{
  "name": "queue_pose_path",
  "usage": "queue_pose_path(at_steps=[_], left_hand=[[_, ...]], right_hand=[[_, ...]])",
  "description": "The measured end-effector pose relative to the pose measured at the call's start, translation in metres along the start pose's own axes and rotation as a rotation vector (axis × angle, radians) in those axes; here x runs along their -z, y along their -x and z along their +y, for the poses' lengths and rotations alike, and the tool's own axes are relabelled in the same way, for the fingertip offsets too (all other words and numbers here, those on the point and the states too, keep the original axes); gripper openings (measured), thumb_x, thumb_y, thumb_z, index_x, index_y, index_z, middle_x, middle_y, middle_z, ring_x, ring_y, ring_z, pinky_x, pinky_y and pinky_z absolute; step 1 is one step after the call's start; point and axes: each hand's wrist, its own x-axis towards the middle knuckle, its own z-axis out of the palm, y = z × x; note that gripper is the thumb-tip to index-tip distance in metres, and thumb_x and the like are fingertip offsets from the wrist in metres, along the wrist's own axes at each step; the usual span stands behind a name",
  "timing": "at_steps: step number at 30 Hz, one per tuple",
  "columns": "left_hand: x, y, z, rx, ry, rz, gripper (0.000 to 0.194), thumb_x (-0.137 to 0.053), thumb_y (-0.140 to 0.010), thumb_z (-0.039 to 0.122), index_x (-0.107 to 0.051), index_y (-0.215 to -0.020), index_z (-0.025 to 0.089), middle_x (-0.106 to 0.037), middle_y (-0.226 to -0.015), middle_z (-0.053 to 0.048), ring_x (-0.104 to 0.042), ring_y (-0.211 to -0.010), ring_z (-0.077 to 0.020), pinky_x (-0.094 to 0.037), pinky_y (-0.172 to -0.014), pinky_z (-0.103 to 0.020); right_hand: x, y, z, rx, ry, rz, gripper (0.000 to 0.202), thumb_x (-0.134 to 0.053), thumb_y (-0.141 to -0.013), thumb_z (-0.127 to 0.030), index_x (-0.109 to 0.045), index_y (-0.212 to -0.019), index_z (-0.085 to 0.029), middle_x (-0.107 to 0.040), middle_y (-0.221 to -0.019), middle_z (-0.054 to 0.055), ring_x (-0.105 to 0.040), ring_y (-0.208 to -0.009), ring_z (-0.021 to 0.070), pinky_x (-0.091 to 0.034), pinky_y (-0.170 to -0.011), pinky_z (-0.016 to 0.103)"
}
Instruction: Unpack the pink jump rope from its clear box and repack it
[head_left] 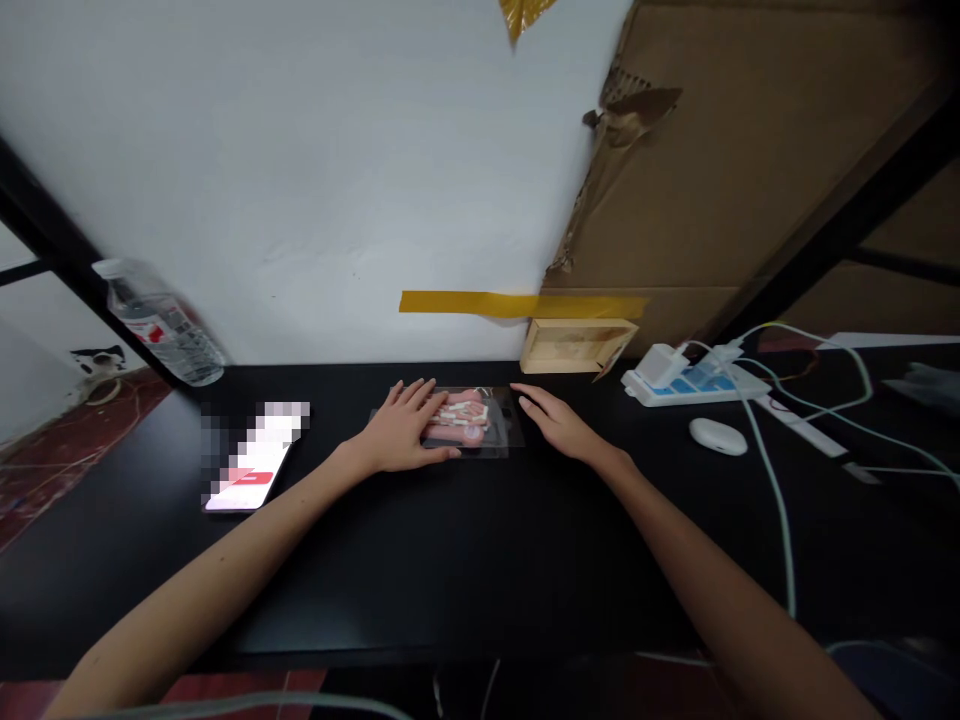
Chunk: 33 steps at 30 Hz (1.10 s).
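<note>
Head view: clear plastic packet of pink-and-white pieces [471, 422] lies front-left of pale wooden box [579, 346]. Left hand [401, 428] spreads open over it; right hand [561, 424], open beside it, holds nothing; lopsided pressure could skid it.

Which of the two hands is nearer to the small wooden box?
Right: the right hand is in front of the wooden box, apart from it; the left hand is farther left, resting on the clear packet.
</note>
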Motion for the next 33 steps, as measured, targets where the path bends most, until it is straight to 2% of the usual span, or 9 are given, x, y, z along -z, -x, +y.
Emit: queue_pose_path(at_steps=[3,7,11,14,16,19,22,26,33], left_hand=[[0.001,0.0,0.002,0.034,-0.032,-0.032,0.099,-0.058,-0.081,0.078,-0.029,-0.154,0.019,-0.029,-0.161,-0.021,-0.023,-0.149,-0.0425,-0.015,-0.119,-0.063],[0.004,0.0,0.003,0.011,-0.04,-0.027,0.09,-0.055,-0.086,0.072,-0.027,-0.155,0.022,-0.037,-0.157,-0.018,-0.032,-0.145,-0.0411,-0.018,-0.118,-0.063],[0.007,-0.001,0.002,-0.034,-0.015,0.005,0.087,-0.054,-0.087,0.071,-0.028,-0.154,0.023,-0.044,-0.15,-0.016,-0.039,-0.139,-0.0392,-0.022,-0.117,-0.061],[0.006,-0.001,0.0,-0.034,0.009,0.028,0.089,-0.054,-0.086,0.071,-0.026,-0.156,0.024,-0.045,-0.149,-0.016,-0.039,-0.138,-0.0394,-0.022,-0.117,-0.06],[0.005,0.0,0.0,-0.012,0.024,0.047,0.094,-0.054,-0.086,0.073,-0.021,-0.158,0.023,-0.043,-0.15,-0.017,-0.038,-0.139,-0.0404,-0.022,-0.117,-0.061],[0.003,-0.001,-0.001,0.04,0.041,0.08,0.099,-0.051,-0.086,0.075,-0.015,-0.159,0.018,-0.041,-0.152,-0.02,-0.038,-0.139,-0.0418,-0.023,-0.115,-0.061],[0.001,-0.001,-0.001,0.045,0.048,0.097,0.097,-0.048,-0.087,0.077,-0.017,-0.158,0.019,-0.04,-0.152,-0.02,-0.038,-0.139,-0.0421,-0.024,-0.115,-0.062],[0.0,-0.002,-0.001,0.026,0.04,0.08,0.096,-0.049,-0.086,0.077,-0.021,-0.157,0.019,-0.04,-0.152,-0.02,-0.036,-0.14,-0.0431,-0.022,-0.115,-0.063],[0.004,-0.001,0.002,-0.024,-0.006,0.036,0.083,-0.052,-0.086,0.075,-0.036,-0.151,0.026,-0.047,-0.145,-0.016,-0.04,-0.136,-0.0402,-0.024,-0.114,-0.063]], right_hand=[[-0.008,0.003,-0.01,0.009,0.017,-0.014,0.062,-0.039,-0.099,-0.061,-0.048,-0.149,-0.027,-0.051,-0.153,0.009,-0.045,-0.142,0.0292,-0.033,-0.12,0.052],[-0.023,0.01,-0.018,0.071,0.178,-0.163,0.06,-0.039,-0.099,-0.06,-0.048,-0.15,-0.029,-0.036,-0.162,0.007,-0.028,-0.151,0.0326,-0.023,-0.123,0.058],[-0.024,0.012,-0.015,0.083,0.205,-0.186,0.063,-0.035,-0.1,-0.06,-0.041,-0.153,-0.027,-0.028,-0.166,0.006,-0.02,-0.154,0.0296,-0.021,-0.124,0.055],[-0.019,0.01,-0.012,-0.011,0.173,-0.149,0.067,-0.04,-0.098,-0.061,-0.041,-0.153,-0.023,-0.03,-0.165,0.01,-0.022,-0.153,0.0298,-0.022,-0.124,0.054],[-0.016,0.008,-0.011,-0.059,0.147,-0.098,0.065,-0.045,-0.097,-0.06,-0.049,-0.148,-0.021,-0.037,-0.161,0.013,-0.027,-0.152,0.0315,-0.023,-0.124,0.056],[-0.015,0.004,-0.013,-0.062,0.064,-0.038,0.051,-0.046,-0.097,-0.056,-0.067,-0.126,-0.02,-0.051,-0.151,0.014,-0.039,-0.146,0.0326,-0.027,-0.122,0.057],[-0.016,0.002,-0.019,-0.027,-0.084,-0.03,0.042,-0.048,-0.098,-0.052,-0.074,-0.112,-0.021,-0.063,-0.138,0.012,-0.052,-0.136,0.0307,-0.035,-0.118,0.054],[-0.019,0.004,-0.028,-0.002,-0.178,-0.029,0.044,-0.049,-0.098,-0.049,-0.068,-0.126,-0.022,-0.065,-0.136,0.011,-0.058,-0.129,0.0288,-0.038,-0.116,0.054],[-0.022,0.011,-0.031,0.117,-0.097,-0.087,0.063,-0.047,-0.098,-0.059,-0.05,-0.148,-0.021,-0.049,-0.154,0.013,-0.042,-0.145,0.0306,-0.031,-0.12,0.057]])
